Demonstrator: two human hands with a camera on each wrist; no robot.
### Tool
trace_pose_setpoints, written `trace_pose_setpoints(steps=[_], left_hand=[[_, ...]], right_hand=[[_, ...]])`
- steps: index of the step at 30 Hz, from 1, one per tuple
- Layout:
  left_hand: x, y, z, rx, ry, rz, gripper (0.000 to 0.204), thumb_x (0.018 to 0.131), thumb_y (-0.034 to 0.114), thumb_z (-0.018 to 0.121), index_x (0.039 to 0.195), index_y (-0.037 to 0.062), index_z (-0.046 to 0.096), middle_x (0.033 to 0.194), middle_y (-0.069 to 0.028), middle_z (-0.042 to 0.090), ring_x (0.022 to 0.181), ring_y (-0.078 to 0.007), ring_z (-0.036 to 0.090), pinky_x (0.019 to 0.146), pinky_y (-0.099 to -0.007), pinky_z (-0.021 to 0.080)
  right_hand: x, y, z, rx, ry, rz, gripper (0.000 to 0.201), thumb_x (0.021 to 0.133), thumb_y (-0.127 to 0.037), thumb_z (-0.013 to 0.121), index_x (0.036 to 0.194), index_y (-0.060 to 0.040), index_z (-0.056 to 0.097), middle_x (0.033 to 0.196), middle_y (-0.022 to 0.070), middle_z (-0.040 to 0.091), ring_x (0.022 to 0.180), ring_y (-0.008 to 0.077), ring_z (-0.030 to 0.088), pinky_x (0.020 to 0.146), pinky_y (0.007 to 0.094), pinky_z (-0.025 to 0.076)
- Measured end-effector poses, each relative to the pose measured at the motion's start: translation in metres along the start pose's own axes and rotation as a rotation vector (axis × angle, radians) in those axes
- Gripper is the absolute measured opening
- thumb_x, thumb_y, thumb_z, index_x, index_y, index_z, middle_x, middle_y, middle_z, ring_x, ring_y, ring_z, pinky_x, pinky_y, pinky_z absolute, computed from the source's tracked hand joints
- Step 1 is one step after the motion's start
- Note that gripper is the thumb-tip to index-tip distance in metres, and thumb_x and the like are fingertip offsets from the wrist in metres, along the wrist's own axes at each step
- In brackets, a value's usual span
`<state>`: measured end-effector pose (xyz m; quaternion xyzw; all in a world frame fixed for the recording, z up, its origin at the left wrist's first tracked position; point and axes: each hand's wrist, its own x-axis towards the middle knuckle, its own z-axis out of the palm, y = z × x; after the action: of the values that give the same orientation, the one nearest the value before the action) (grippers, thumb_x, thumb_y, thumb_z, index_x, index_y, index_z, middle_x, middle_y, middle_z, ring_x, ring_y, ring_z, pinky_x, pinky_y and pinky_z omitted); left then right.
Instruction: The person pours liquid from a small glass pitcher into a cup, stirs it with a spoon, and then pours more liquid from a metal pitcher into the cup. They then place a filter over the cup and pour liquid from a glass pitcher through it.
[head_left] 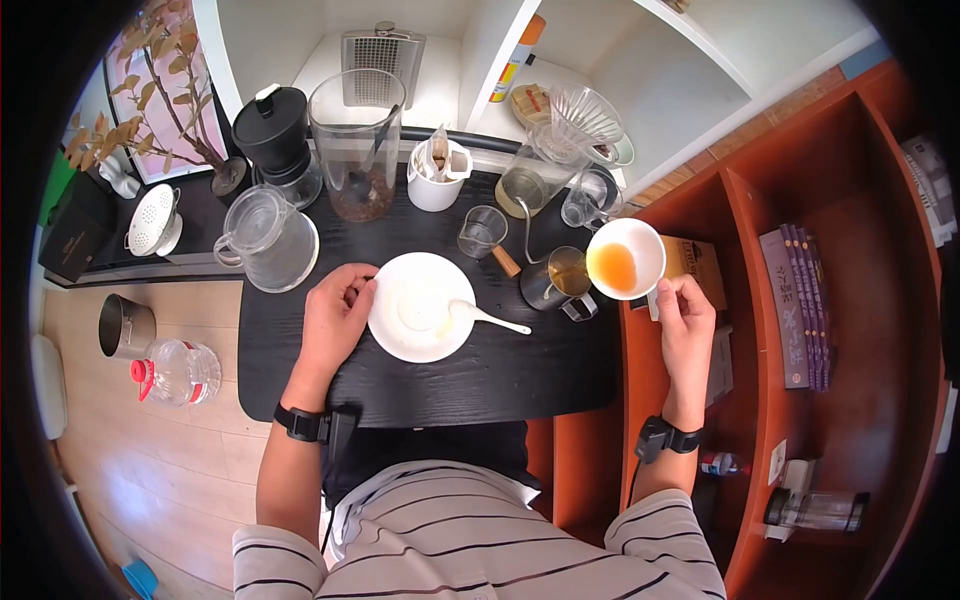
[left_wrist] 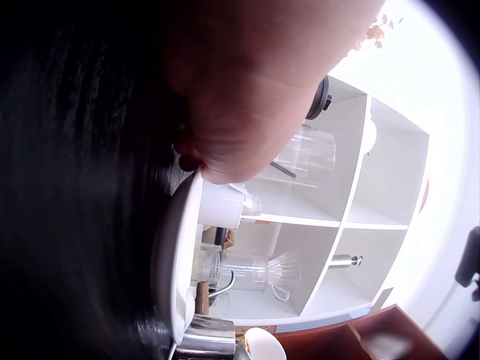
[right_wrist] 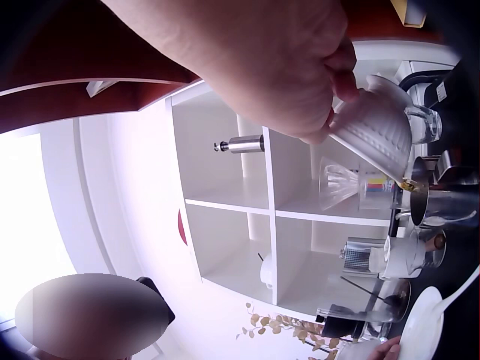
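Note:
My right hand (head_left: pixel 688 325) pinches the handle of a white cup (head_left: pixel 648 252) that holds amber liquid. The cup is tilted, its lip over a metal pitcher (head_left: pixel 540 290); the right wrist view shows amber liquid at the lip (right_wrist: pixel 407 184). Some liquid is visible inside the pitcher. My left hand (head_left: pixel 335 315) pinches the left edge of a white saucer (head_left: pixel 415 345) between thumb and fingers. On the saucer lies a white spoon (head_left: pixel 495 320), its handle sticking out over the right rim.
Behind the saucer stand a glass jug (head_left: pixel 275 240), a black-lidded grinder (head_left: pixel 270 125), a tall clear container (head_left: pixel 350 130), a white cup with a drip bag (head_left: pixel 437 185) and a small wood-handled glass (head_left: pixel 482 230). A red-brown shelf (head_left: pixel 740 400) borders the right side.

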<state>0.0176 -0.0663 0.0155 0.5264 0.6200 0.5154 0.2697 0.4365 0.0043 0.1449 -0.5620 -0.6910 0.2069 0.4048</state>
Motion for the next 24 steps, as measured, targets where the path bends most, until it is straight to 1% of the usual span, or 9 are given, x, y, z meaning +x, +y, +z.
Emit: trace_pose_setpoints(steps=[4,8,13,20,22,23,24], left_hand=[[0.0,-0.001,0.0,0.009,-0.004,-0.001,0.014,0.096,0.004,0.07,0.109,-0.0013,0.075,0.079,-0.005,0.067,0.066,-0.0091,0.056,0.062,-0.026,0.048],[0.0,0.0,0.0,0.01,-0.006,-0.004,0.014,0.097,0.004,0.07,0.109,-0.0012,0.075,0.079,-0.0052,0.067,0.066,-0.0094,0.056,0.062,-0.026,0.048],[0.0,-0.001,0.0,-0.01,-0.004,-0.01,0.014,0.096,0.004,0.07,0.108,-0.0012,0.075,0.079,-0.0055,0.067,0.066,-0.0098,0.056,0.062,-0.0261,0.048],[0.0,-0.002,0.0,-0.003,-0.004,-0.003,0.014,0.096,0.004,0.071,0.108,-0.0015,0.075,0.079,-0.006,0.067,0.066,-0.0102,0.056,0.062,-0.0263,0.048],[0.0,-0.001,-0.001,-0.003,-0.004,-0.002,0.014,0.096,0.004,0.071,0.108,-0.0015,0.075,0.079,-0.006,0.067,0.066,-0.0103,0.056,0.062,-0.0264,0.048],[0.0,0.0,-0.001,-0.001,-0.005,0.0,0.014,0.096,0.004,0.071,0.108,-0.0016,0.075,0.079,-0.0061,0.067,0.066,-0.0103,0.056,0.062,-0.0265,0.048],[0.0,0.0,-0.001,0.002,-0.007,0.002,0.014,0.096,0.004,0.071,0.108,-0.0016,0.075,0.079,-0.0061,0.067,0.066,-0.0104,0.056,0.062,-0.0266,0.048]], right_hand=[[-0.001,-0.01,0.002,-0.069,0.015,-0.02,0.024,0.106,-0.015,0.069,0.09,0.0008,0.061,0.078,0.0006,0.052,0.07,0.0083,0.046,0.065,0.026,0.04],[-0.001,-0.018,0.003,-0.104,0.02,-0.036,0.024,0.105,-0.015,0.069,0.09,0.0013,0.061,0.079,0.002,0.053,0.07,0.0091,0.047,0.064,0.0266,0.041],[-0.001,-0.031,0.007,-0.195,0.045,-0.124,0.022,0.104,-0.014,0.07,0.091,0.0016,0.062,0.08,0.0046,0.055,0.068,0.0121,0.05,0.064,0.0289,0.043],[-0.004,-0.036,0.011,-0.248,0.064,-0.192,0.018,0.102,-0.012,0.071,0.092,0.0011,0.064,0.081,0.0068,0.056,0.068,0.0151,0.052,0.063,0.0297,0.044],[-0.005,-0.037,0.013,-0.307,0.079,-0.259,0.014,0.101,-0.009,0.072,0.093,0.0012,0.066,0.083,0.0091,0.058,0.067,0.0182,0.055,0.063,0.031,0.046],[-0.006,-0.038,0.014,-0.307,0.079,-0.259,0.014,0.101,-0.009,0.072,0.093,0.0012,0.066,0.083,0.0091,0.058,0.067,0.0182,0.055,0.063,0.031,0.046],[-0.007,-0.041,0.015,-0.324,0.074,-0.283,0.012,0.1,-0.007,0.073,0.094,0.001,0.066,0.085,0.0101,0.06,0.068,0.0199,0.058,0.063,0.0325,0.048]])
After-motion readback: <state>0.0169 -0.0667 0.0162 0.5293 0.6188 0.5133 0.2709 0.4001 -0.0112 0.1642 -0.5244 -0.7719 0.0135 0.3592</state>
